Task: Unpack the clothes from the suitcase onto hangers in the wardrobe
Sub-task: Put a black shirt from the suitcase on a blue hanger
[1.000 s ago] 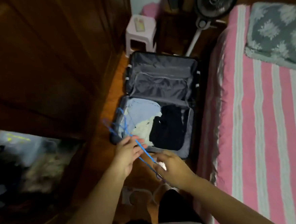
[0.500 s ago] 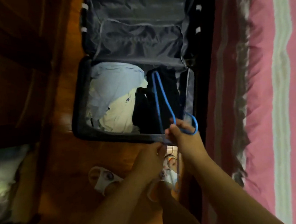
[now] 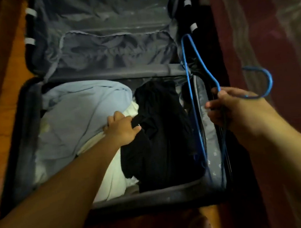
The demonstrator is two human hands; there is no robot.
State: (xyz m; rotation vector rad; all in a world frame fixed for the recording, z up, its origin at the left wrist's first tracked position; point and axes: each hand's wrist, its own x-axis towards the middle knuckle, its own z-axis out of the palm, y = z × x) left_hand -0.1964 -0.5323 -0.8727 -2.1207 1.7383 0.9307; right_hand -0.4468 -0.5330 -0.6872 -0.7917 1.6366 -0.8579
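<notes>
An open dark suitcase lies on the floor and fills the view, its grey-lined lid folded back. Inside lie a light blue garment on the left, a cream garment beneath it and a black garment on the right. My left hand is inside the case and pinches the edge of the black garment. My right hand grips a blue wire hanger near its hook, over the case's right rim; the hanger's body hangs down along that rim.
A wooden floor shows on the left and below the case. The dark red side of the bed with its draped cover runs close along the right. My foot is at the bottom edge.
My head has dropped closer over the suitcase. My left hand let go of the hanger and reached into the case onto the black garment. My right hand carried the hanger to the right.
</notes>
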